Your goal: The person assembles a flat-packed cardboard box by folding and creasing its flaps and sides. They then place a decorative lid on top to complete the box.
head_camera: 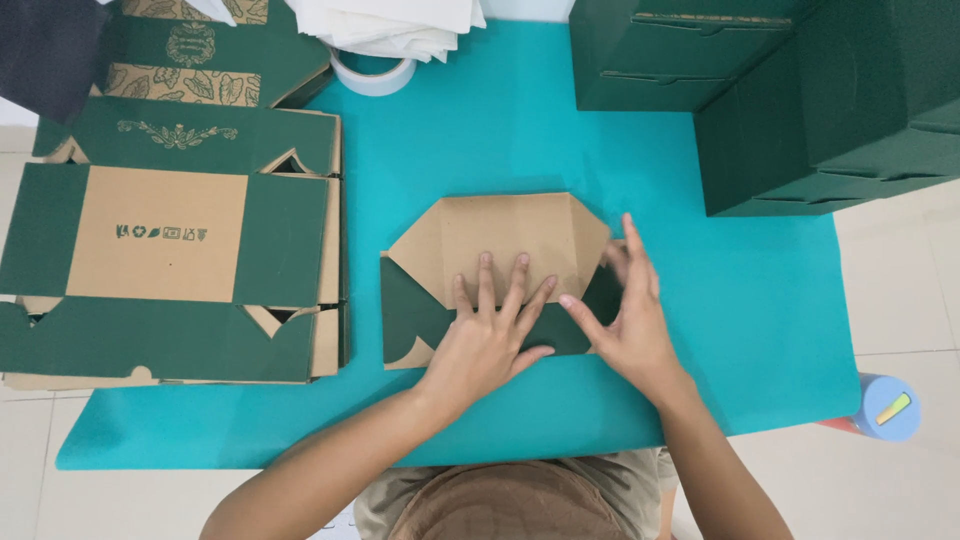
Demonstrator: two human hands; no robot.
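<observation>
Head view: a partly folded cardboard blank [500, 275], brown inside and dark green outside, is laid at the middle of the teal mat [700, 300]. The left hand [490, 335] is pressed flat on the blank's near half, fingers spread and extended, nothing gripped. The right hand [630, 320] is set at the blank's right end, fingers straight and loosely parted, touching the side flap. A stack of flat blanks [170, 240] is seen left of the folded blank, assembled green boxes [780, 90] beyond it to the right.
</observation>
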